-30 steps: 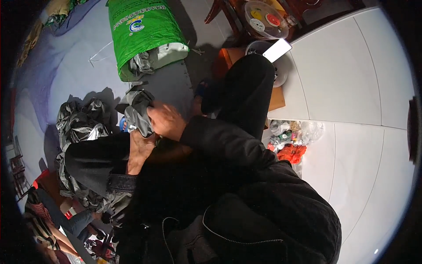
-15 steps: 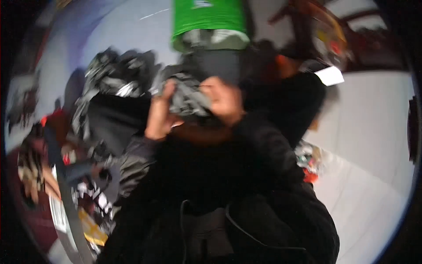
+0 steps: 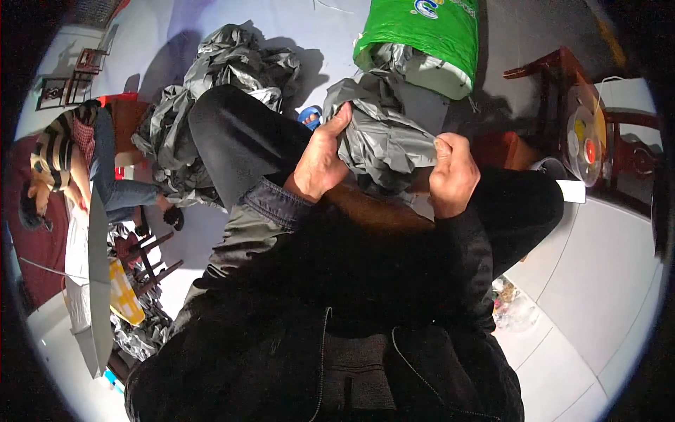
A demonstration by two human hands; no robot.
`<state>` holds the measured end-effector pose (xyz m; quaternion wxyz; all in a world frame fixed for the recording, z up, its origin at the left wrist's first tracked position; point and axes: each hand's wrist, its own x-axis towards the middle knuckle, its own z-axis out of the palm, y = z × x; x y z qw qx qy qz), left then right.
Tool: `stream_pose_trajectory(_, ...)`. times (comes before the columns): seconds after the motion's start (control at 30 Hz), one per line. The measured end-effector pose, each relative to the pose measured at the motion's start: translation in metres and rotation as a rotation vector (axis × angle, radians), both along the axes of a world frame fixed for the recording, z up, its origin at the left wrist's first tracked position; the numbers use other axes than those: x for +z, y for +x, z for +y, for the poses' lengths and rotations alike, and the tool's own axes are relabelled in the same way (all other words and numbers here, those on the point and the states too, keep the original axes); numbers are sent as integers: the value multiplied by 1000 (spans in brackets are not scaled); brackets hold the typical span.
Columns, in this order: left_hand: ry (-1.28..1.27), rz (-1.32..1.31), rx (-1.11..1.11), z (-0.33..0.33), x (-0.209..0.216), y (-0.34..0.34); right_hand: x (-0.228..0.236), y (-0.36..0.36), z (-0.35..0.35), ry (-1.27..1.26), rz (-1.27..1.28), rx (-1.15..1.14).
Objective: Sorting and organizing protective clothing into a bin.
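Two hands are engaged on one grey sheet [image 3: 383, 133], which is held crumpled above the lap, between the hands and just below the mouth of a green bag [image 3: 443, 49]. By the left hand [image 3: 320, 162] the sheet's left side is gripped, thumb laid over it; the other fingers are largely hidden. By the right hand [image 3: 453, 176] the opposite edge is pinched between thumb and curled fingers, and the film is drawn taut there. More grey film is seen in the bag's mouth. A grey heap [image 3: 232, 67] is noted beyond the left knee [image 3: 228, 123], near a blue slipper [image 3: 305, 114]. Beside the right knee [image 3: 538, 197], a white slab [image 3: 573, 191] is seen.
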<state>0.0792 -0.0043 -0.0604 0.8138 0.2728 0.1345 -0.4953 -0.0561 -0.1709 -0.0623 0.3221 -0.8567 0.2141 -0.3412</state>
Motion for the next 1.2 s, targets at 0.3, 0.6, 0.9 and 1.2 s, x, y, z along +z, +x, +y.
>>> stream_pose_trajectory(0.3,17,-2,-50,-2,5,-1,-6,-1,4,93,36,54)
stream_pose_trajectory(0.6,252,-421,-91,1,11,-13,20,6,15,339,41,176)
stream_pose_trajectory(0.9,498,-670,-231,-13,37,-30,-25,14,10,443,-26,309)
stream_pose_trajectory(1.2,534,-739,-157,-15,-3,-33,-15,20,0,420,121,-180)
